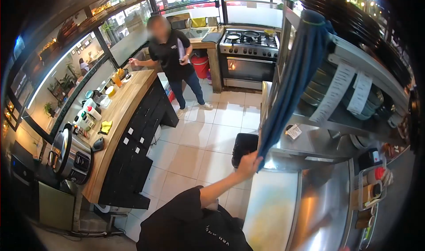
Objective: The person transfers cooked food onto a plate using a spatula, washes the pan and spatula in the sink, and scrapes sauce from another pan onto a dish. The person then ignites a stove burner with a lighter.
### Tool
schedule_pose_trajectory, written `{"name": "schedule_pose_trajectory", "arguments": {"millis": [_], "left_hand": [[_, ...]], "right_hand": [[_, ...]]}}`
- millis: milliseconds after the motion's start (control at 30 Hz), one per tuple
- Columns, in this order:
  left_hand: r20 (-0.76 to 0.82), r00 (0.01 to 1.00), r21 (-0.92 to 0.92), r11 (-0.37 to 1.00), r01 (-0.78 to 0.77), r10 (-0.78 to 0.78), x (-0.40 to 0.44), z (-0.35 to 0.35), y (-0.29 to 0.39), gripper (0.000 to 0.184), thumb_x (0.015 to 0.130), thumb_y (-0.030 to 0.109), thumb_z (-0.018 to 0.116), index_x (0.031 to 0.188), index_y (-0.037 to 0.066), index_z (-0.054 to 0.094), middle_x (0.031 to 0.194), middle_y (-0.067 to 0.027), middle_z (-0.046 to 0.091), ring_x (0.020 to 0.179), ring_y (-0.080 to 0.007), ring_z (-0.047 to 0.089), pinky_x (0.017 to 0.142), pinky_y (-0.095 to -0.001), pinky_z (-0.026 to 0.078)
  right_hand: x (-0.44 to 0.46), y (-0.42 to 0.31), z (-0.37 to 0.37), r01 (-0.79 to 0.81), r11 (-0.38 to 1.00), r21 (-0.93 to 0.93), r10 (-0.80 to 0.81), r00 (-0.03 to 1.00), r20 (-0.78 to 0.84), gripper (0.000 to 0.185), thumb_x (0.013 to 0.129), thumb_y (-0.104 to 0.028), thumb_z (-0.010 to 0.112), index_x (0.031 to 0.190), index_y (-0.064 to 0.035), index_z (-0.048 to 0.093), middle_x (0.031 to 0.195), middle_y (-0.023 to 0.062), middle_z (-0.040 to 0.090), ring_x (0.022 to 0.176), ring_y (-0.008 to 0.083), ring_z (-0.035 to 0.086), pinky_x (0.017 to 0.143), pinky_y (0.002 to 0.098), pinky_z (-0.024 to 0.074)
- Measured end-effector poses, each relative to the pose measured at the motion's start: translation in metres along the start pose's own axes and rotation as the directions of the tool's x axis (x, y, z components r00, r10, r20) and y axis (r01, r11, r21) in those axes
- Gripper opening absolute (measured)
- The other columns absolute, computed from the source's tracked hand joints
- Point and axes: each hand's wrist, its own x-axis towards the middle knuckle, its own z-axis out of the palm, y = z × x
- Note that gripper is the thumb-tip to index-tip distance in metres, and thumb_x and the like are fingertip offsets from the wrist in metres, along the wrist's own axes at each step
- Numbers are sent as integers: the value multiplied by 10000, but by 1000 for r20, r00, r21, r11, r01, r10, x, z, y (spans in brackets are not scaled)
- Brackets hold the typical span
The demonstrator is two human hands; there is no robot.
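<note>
My left hand (249, 166) reaches out from a black short sleeve, its fingers closed around the lower end of a long blue cloth (287, 91). The cloth stretches up to the top of the metal shelf rack (356, 52), bunched at its upper end. Below my hand lies a white board (272, 206) with yellowish stains, beside a shiny steel worktop (321, 206). A black bin (245, 149) stands on the floor just behind the hand. My right hand is not clearly visible.
A person (170, 52) in a black shirt stands by the wooden counter (133, 89), holding papers. Bottles (94, 113), yellow gloves (106, 127) and a large cooker (71, 156) sit on that counter. A gas stove (250, 43) is at the back. Paper slips (334, 91) hang from the rack.
</note>
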Motion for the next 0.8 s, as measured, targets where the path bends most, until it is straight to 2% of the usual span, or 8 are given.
{"name": "schedule_pose_trajectory", "arguments": {"millis": [67,200,267,367,500,567,733,800], "left_hand": [[106,993,-11,998,62,-60,-24,9,-9,166,880,140,636,915,-11,576,587,-177,531,513,-324,570,475,-396,424],[384,914,-385,923,30,130,-21,-23,17,155,911,180,591,924,29,562,741,-196,595,662,-381,603,575,-427,462],[730,668,-249,966,65,143,-13,-58,4,225,928,256,556,1016,50,536,812,-193,606,736,-408,601,630,-481,464],[889,415,-175,982,-76,191,-12,-116,-59,229,946,299,503,1028,89,545,871,-157,624,794,-390,609,688,-489,474],[923,385,-51,996,78,17,2,-201,-145,192,943,279,495,1008,113,565,890,-125,632,856,-364,612,737,-466,483],[894,443,3,988,154,-72,36,-241,-168,189,938,276,506,986,106,573,894,-126,633,856,-361,612,738,-461,484],[680,652,143,933,330,-335,129,-285,-244,162,906,237,577,927,77,577,886,-145,635,820,-367,609,710,-445,488],[629,684,139,919,369,-370,169,-290,-288,170,899,225,607,973,74,585,874,-140,645,793,-347,624,698,-430,492]], "right_hand": [[-92,-69,83,-540,740,401,344,816,464,454,815,-93,604,1255,-56,497,1135,116,561,974,253,570,814,358,473],[-123,-280,164,-805,393,444,-25,473,881,812,661,62,749,1369,-36,365,1321,115,437,1141,207,476,905,327,452],[-150,-318,200,-689,665,288,150,501,852,578,726,46,700,1248,38,453,1146,114,548,982,185,555,874,294,455],[-199,-341,242,-645,704,298,183,570,801,466,747,51,671,1171,49,478,1012,88,569,924,190,572,864,302,460],[-320,-298,281,-657,709,256,236,564,792,310,723,16,711,972,5,527,855,68,593,840,174,581,788,304,484],[-379,-292,269,-805,586,-88,434,220,874,341,747,-59,747,1025,6,562,935,94,631,896,195,603,795,306,491],[-439,-328,286,-535,765,-357,491,127,862,331,825,-216,711,1066,-31,578,926,77,634,814,162,612,716,280,484],[-451,-346,327,-577,603,-551,497,-268,825,293,832,-213,699,1030,-17,606,886,69,655,782,161,629,672,281,496]]}}
